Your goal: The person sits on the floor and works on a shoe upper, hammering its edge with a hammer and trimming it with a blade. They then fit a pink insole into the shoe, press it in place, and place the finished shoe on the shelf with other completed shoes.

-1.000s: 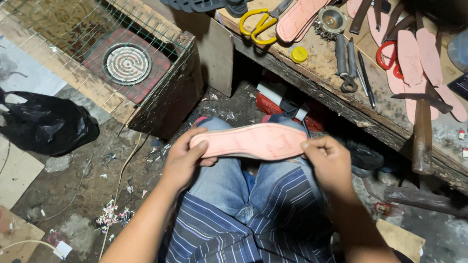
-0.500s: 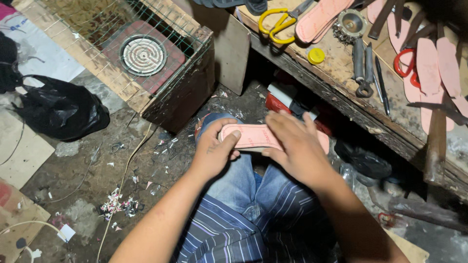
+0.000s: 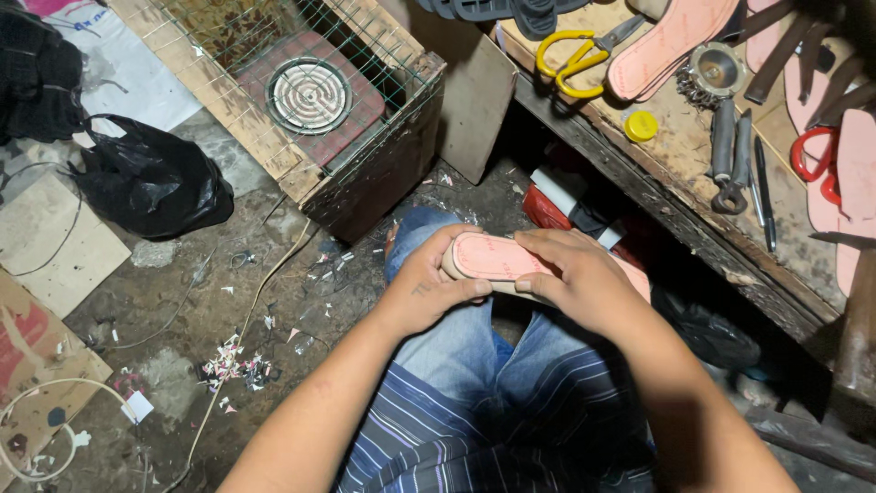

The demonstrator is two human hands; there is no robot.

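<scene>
Two hands grip one pink sole point(image 3: 493, 258) above the person's denim-clad knees. The left hand point(image 3: 429, 290) is clamped on the sole's rounded end, thumb underneath and fingers curled over the top edge. The right hand point(image 3: 577, 278) is closed over the sole's middle and covers most of its length; a bit of pink shows past the wrist. The sole lies roughly level, rimmed face up. On the worktop point(image 3: 680, 160) to the right lie yellow scissors point(image 3: 570, 57), another pink sole point(image 3: 666, 41), a yellow cap point(image 3: 641, 126) and pliers point(image 3: 730, 155). A wire-mesh box point(image 3: 365, 173) holding a coil heater point(image 3: 309, 95) stands on the floor beside a black bag point(image 3: 151, 185).
</scene>
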